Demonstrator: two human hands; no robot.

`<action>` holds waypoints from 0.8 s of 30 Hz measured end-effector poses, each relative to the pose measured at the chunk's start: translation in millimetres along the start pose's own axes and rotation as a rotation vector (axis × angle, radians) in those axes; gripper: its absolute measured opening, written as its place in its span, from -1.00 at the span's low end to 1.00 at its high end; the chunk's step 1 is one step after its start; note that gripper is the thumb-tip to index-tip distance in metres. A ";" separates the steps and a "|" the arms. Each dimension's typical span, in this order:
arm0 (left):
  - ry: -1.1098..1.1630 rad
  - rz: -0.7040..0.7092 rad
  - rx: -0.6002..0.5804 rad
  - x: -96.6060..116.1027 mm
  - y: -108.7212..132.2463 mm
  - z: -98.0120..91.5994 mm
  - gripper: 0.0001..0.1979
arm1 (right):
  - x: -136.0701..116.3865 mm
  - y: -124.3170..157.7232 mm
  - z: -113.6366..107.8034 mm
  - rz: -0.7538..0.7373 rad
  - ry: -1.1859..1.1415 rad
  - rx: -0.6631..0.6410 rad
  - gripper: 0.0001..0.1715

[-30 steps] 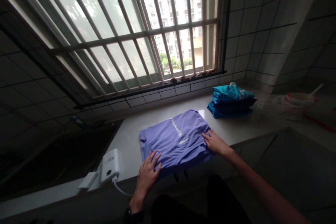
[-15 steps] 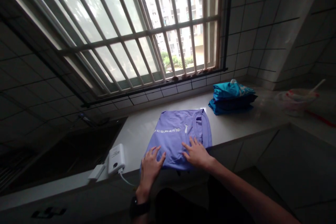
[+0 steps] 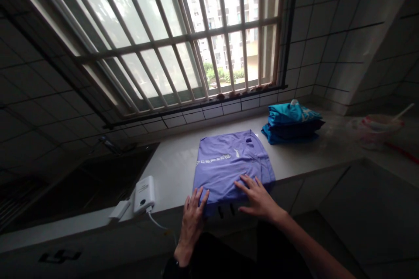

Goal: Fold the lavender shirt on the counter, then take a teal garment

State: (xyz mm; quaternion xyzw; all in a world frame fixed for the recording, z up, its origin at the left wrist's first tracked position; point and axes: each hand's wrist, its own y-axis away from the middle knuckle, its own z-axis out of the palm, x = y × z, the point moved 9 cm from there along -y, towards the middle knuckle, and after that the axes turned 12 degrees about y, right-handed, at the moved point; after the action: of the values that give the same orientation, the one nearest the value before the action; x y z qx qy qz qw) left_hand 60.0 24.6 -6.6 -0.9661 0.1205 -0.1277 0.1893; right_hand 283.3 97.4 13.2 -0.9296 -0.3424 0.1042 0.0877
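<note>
A purple shirt (image 3: 222,152), folded into a rough rectangle with white lettering and a white logo, lies on the pale countertop (image 3: 170,165). Its near edge hangs slightly over the counter's front. My left hand (image 3: 194,216) rests with outstretched fingers at the shirt's near left corner. Toward the near right side, my right hand (image 3: 258,196) has its fingers spread on the cloth. Neither hand grips the fabric. A dark band sits on my left wrist.
Folded blue clothes (image 3: 291,124) are stacked at the back right. A white power bank (image 3: 144,194) with a cable stands on the left near the front edge, beside the dark sink (image 3: 98,183). A plastic bowl (image 3: 379,126) is far right. A barred window (image 3: 183,37) is behind.
The shirt has shifted and turned a little, its near right side now farther right. Both hands have moved right and toward me, still lying open on the cloth.
</note>
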 end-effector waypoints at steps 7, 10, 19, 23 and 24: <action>0.160 0.153 0.148 15.6 8.9 -9.1 -0.41 | -4.7 17.2 6.4 0.019 -0.008 0.204 -0.28; 0.221 0.181 0.272 17.7 18.5 -43.9 -0.49 | 0.4 26.3 -22.6 -0.062 -0.181 0.192 -0.40; 0.316 0.048 0.239 7.8 -111.7 -141.8 -0.71 | 63.9 -33.5 -138.5 0.150 -0.128 0.224 -0.29; 0.222 -0.100 0.388 -7.7 -175.9 -122.1 -0.52 | 67.8 -40.3 -139.8 0.454 -0.003 0.636 -0.38; 0.196 -0.095 0.337 -7.5 -182.5 -101.5 -0.47 | 58.4 -42.8 -118.9 0.434 0.001 0.577 -0.39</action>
State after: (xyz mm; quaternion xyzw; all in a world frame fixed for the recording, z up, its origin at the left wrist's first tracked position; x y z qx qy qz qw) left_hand 57.0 156.8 155.3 -0.9083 0.0697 -0.2482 0.3294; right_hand 330.5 156.8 129.9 -0.9178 -0.0933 0.2122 0.3223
